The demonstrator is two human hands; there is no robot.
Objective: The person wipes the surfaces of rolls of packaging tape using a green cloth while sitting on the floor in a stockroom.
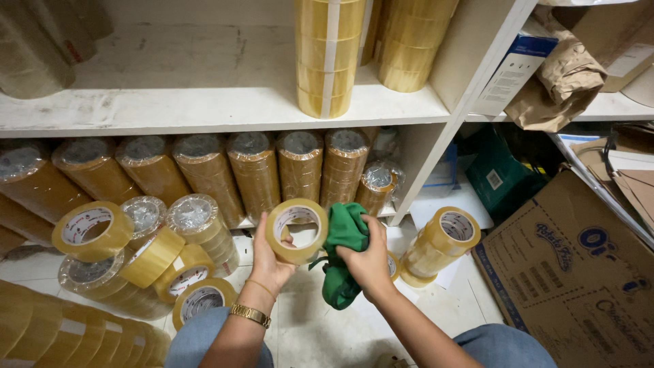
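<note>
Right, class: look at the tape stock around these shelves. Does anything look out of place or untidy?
Yes. Wrapped sleeves stand in a neat row on the lower shelf, but the rolls on the floor at left lie heaped at odd angles. Crumpled brown paper is stuffed onto the right shelf. The left hand holds one roll; the right hand holds a green cloth.

White shelving unit over pale tiled floor, cardboard box at right.
</note>
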